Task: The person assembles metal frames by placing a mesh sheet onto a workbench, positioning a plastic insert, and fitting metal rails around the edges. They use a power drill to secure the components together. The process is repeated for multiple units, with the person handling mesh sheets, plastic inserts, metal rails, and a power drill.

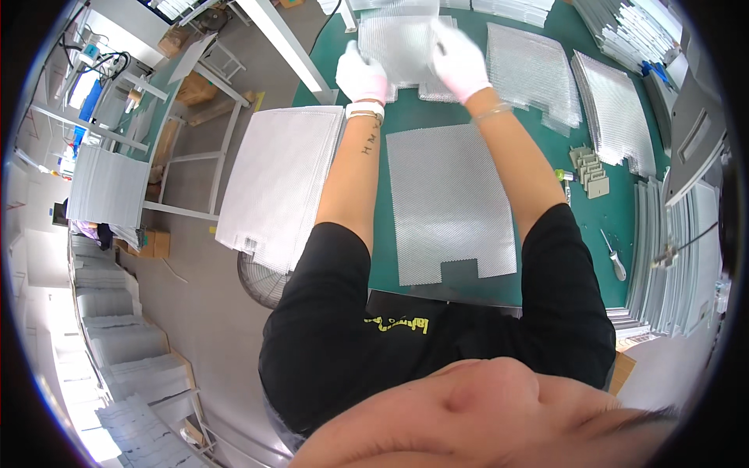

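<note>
Sleeves (pixel 321 265) of black cloth come nearest, across the front edge of the green table (pixel 605 214). Just past that edge, between the forearms, a loose mesh sheet (pixel 445 187) lies flat, its notched side toward the person; a narrow green strip runs along its left edge. Left of it, a stack of pale sheets (pixel 273 175) reaches out over a round fan (pixel 264 279), one edge beside the left forearm. To the right, a screwdriver (pixel 616 264) lies near some beige plastic parts (pixel 591 171), with green surface around both.

Farther off, the gloved left hand (pixel 361 76) has its fingers curled at the left edge of a silvery mesh piece (pixel 399 51), and the gloved right hand (pixel 459 62), blurred, is at the opposite edge; I cannot tell whether either pinches it. A thin green gap divides the right hand from a mesh stack (pixel 530 74); another pile (pixel 615 109) leans out beyond.
</note>
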`<state>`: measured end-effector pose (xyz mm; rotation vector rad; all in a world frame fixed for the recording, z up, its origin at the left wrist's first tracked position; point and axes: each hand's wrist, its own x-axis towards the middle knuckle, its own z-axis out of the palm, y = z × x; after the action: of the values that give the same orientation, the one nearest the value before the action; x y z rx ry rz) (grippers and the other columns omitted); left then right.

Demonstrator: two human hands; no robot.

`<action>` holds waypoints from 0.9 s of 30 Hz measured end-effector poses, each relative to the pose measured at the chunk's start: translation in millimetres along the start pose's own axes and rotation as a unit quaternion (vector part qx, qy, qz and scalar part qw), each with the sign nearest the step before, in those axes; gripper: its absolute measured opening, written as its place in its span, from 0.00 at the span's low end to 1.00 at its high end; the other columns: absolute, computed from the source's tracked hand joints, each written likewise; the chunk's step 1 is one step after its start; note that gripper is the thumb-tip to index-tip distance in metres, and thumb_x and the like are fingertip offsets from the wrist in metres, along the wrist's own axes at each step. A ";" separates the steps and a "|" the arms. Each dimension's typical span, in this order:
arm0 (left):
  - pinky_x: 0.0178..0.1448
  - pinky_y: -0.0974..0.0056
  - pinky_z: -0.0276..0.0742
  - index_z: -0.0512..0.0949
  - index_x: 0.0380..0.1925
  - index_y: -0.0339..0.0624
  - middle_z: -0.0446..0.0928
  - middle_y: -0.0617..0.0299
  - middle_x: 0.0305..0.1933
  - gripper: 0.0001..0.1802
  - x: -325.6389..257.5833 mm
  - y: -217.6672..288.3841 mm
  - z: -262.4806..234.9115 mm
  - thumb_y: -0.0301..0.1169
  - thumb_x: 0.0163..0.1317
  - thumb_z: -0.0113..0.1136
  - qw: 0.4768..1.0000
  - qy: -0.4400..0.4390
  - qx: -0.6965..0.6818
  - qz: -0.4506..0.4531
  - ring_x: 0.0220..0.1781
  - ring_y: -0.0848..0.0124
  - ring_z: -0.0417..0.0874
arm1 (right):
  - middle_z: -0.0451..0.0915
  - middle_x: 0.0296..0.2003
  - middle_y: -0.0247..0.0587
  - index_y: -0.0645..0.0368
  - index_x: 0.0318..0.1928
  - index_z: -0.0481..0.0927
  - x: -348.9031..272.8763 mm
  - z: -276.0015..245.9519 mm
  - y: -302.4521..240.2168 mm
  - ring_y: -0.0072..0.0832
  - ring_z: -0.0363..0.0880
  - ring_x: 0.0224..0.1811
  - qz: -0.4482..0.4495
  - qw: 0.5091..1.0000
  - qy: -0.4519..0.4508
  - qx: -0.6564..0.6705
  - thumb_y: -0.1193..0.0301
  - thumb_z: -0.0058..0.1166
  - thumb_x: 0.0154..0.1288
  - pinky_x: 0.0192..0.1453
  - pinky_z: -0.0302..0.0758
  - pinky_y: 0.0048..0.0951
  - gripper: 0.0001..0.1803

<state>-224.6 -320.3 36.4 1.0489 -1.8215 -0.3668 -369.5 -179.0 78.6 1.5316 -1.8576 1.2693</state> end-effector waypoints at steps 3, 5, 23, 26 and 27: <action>0.62 0.61 0.76 0.60 0.72 0.32 0.75 0.46 0.65 0.40 -12.4 12.7 -45.9 0.23 0.59 0.62 0.946 0.054 -0.296 -0.121 0.61 0.60 0.79 | 0.80 0.58 0.52 0.61 0.70 0.69 -10.1 -51.5 -15.5 0.30 0.83 0.53 0.166 0.956 0.085 0.226 0.71 0.61 0.63 0.57 0.79 0.29 0.34; 0.58 0.64 0.77 0.52 0.76 0.34 0.66 0.44 0.72 0.45 -45.6 45.6 -101.9 0.23 0.60 0.63 0.848 -0.014 -0.490 -0.202 0.55 0.67 0.80 | 0.74 0.65 0.52 0.61 0.75 0.60 -44.9 -91.4 -8.7 0.30 0.82 0.54 0.200 0.913 0.078 0.346 0.77 0.62 0.63 0.58 0.79 0.29 0.41; 0.56 0.51 0.77 0.69 0.64 0.29 0.77 0.43 0.50 0.39 -298.4 53.7 -218.8 0.33 0.54 0.73 0.956 -0.267 0.050 0.110 0.51 0.49 0.79 | 0.75 0.55 0.48 0.57 0.62 0.75 -273.0 -217.3 -107.2 0.33 0.78 0.33 0.286 0.934 -0.211 0.026 0.70 0.64 0.59 0.44 0.79 0.32 0.29; 0.57 0.52 0.77 0.71 0.63 0.31 0.77 0.42 0.51 0.39 -297.8 53.1 -212.4 0.37 0.54 0.73 0.949 -0.299 0.070 0.069 0.52 0.48 0.79 | 0.75 0.55 0.49 0.57 0.62 0.75 -277.2 -211.4 -99.4 0.37 0.80 0.36 0.273 0.938 -0.212 0.018 0.68 0.64 0.59 0.46 0.79 0.34 0.29; 0.57 0.52 0.77 0.72 0.63 0.32 0.77 0.42 0.51 0.39 -297.4 53.3 -210.9 0.38 0.54 0.73 0.945 -0.311 0.081 0.055 0.52 0.48 0.80 | 0.75 0.55 0.49 0.57 0.62 0.75 -276.0 -211.5 -99.9 0.39 0.80 0.38 0.287 0.932 -0.219 0.024 0.68 0.64 0.59 0.48 0.79 0.34 0.29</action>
<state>-23.1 -14.4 -2.7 1.0028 -2.4995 -0.5288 -239.7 150.9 6.2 1.4268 -2.7310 1.2738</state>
